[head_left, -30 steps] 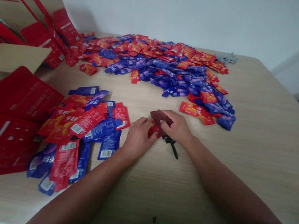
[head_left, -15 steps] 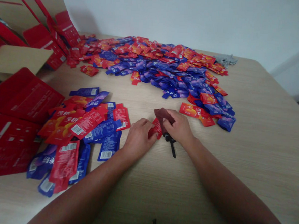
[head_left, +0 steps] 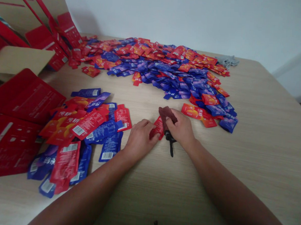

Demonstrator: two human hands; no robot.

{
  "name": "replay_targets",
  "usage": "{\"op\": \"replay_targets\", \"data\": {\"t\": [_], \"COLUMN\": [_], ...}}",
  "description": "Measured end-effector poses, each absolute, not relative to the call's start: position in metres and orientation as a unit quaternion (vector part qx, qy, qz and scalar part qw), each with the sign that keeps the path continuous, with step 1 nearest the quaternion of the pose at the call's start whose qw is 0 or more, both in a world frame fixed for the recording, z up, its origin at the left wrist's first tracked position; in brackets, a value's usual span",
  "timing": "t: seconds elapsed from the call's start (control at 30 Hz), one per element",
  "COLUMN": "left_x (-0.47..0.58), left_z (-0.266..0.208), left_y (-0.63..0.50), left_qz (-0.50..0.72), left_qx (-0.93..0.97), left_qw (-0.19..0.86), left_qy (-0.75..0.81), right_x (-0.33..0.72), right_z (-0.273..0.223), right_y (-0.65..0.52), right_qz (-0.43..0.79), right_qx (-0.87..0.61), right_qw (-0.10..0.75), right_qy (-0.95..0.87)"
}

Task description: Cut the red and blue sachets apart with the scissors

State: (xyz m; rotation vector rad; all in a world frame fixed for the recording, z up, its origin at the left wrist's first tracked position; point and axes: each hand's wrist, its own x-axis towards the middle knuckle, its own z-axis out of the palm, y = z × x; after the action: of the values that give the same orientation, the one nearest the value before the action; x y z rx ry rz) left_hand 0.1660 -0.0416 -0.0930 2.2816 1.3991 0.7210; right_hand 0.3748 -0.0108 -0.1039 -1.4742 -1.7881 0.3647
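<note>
Red pouch lies flat-ish on the counter btwn both hands, partly hidden. L hand is at the pouch's left end, fingers curled & gripping it, thumb on the near side; can't tell how much sits under the palm. R hand, just right of the pouch, has its fingers wrapped round a brown item w/ black lower end & thin black stem, exact kind unclear; in view it overlaps the pouch's right side, contact can't tell.

Handling: pouch prob v. light, thin film, soft & bendy. Likely slippery, so apt to skid on the counter if not held. Fill level can't tell. Drop prob OK, but hard squeezing might strain a seam. Best hold: flat edge, thumb vs. fingers, or pressed down nr the middle. Brown item prob stiffer; take by the brown body.

Mixed red/blue pile left of the pouch, red box farther left, big heap beyond it, grey cloth beyond & right.
</note>
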Motion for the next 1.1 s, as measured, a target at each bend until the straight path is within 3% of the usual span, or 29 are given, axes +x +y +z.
{"op": "replay_targets", "data": {"t": [0.37, 0.73, 1.1], "left_x": [0.165, 0.165, 0.165], "left_z": [-0.095, -0.092, -0.096], "left_y": [-0.040, -0.042, -0.041], "left_qz": [0.265, 0.249, 0.264], "left_qx": [0.809, 0.809, 0.809], "left_qw": [0.192, 0.188, 0.194], "left_qy": [0.488, 0.499, 0.489], "right_x": [0.371, 0.377, 0.375], "right_z": [-0.088, -0.104, -0.091], "right_y": [-0.019, -0.010, -0.016], "right_qz": [0.200, 0.143, 0.220], "right_qx": [-0.459, -0.589, -0.467], "right_qw": [0.348, 0.377, 0.363], "right_qy": [-0.793, -0.700, -0.776]}}
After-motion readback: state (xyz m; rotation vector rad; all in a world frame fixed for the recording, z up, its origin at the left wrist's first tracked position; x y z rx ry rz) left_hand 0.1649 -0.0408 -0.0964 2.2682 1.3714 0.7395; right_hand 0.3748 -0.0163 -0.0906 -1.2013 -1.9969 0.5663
